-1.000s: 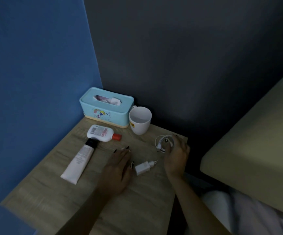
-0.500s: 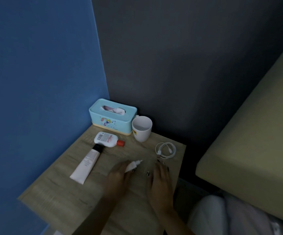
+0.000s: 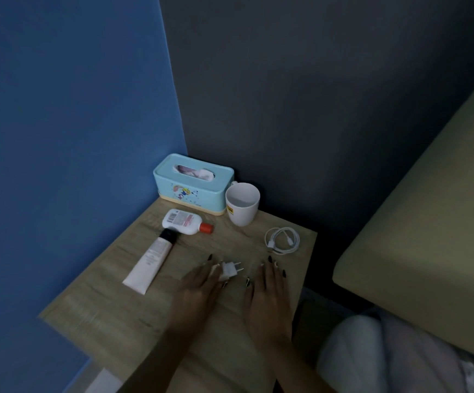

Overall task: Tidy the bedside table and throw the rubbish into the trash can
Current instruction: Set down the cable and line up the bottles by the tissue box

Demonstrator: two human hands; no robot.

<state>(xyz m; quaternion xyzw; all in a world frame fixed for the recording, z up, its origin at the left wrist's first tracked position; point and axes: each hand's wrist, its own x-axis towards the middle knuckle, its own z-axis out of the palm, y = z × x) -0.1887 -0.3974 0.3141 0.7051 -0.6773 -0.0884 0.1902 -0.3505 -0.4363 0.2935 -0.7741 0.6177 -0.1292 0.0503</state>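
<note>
Currently, the charger plug (image 3: 230, 270) sits at the fingertips of the left hand (image 3: 199, 290), well in front of the mug (image 3: 242, 204) on the surface (image 3: 116, 313). The left grip pinches the plug's white, blocky plastic body between thumb and forefingers; its two metal prongs point back toward the mug. The right hand (image 3: 268, 293) lies flat on the surface in front of the mug, fingers straight and slightly spread, holding nothing and apart from the plug.

- Surface: light wood grain, matte.
- Mug: white, smooth, upright, with a yellow mark on its side.
- Cable (image 3: 282, 240): white, coiled in a loose ring, in front and right of the mug.
- Tissue box (image 3: 193, 184): pale blue, rounded corners, touching or just left of the mug.
- Bottle (image 3: 183, 222): white, red cap, lying flat front-left of the mug.
- Tube (image 3: 152, 262): pale, black cap, lying further front-left of the mug.
</note>
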